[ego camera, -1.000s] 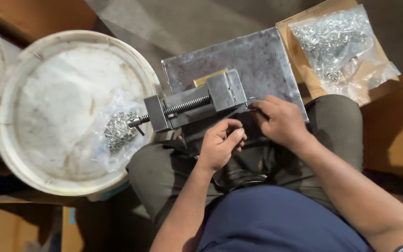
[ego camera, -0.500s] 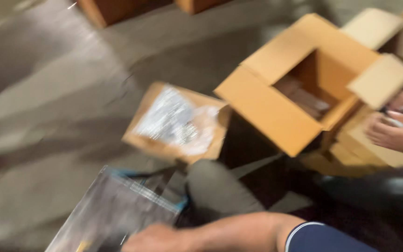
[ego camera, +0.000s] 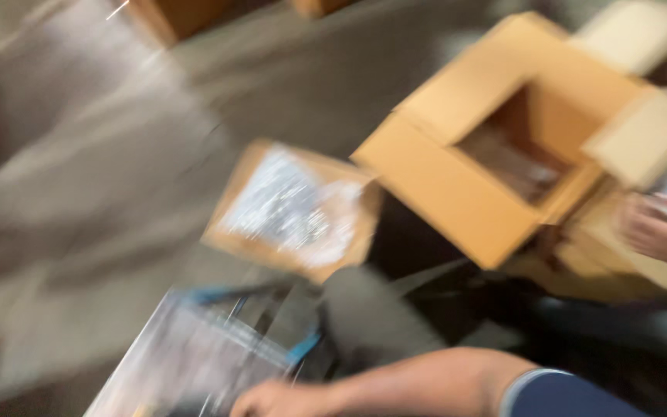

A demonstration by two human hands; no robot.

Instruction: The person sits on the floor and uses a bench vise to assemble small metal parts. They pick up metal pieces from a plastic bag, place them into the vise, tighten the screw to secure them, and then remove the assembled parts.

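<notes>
Near the bottom edge, a little left of centre, one hand (ego camera: 272, 400) of the person lies low in the blurred view, its bare forearm running right to a dark blue sleeve (ego camera: 565, 395) with a pale cuff. Which hand it is cannot be told for sure; by the way the arm comes in from the right it looks like the right one. Whether its fingers are spread or pressed together cannot be told, for the knuckles are cut by the frame edge and smeared by motion. The hand is at the near edge of a grey metal plate (ego camera: 187, 363), which lies tilted at the lower left with a blue strip along its far side; whether hand and plate touch is unclear.

Farther off, near the middle, a flat cardboard tray (ego camera: 229, 232) lies on the grey floor (ego camera: 79, 177) and holds a clear bag of small shiny metal parts (ego camera: 291, 205). To its right stands an open cardboard box (ego camera: 457, 177), flaps turned out, with something dark inside that is too blurred to name. At the far right edge another hand (ego camera: 661, 232), likely a co-worker's, rests on a stack of flattened cardboard (ego camera: 604, 255) just beside the box; its fingers seem loosely curled. The person's other hand does not show.
</notes>
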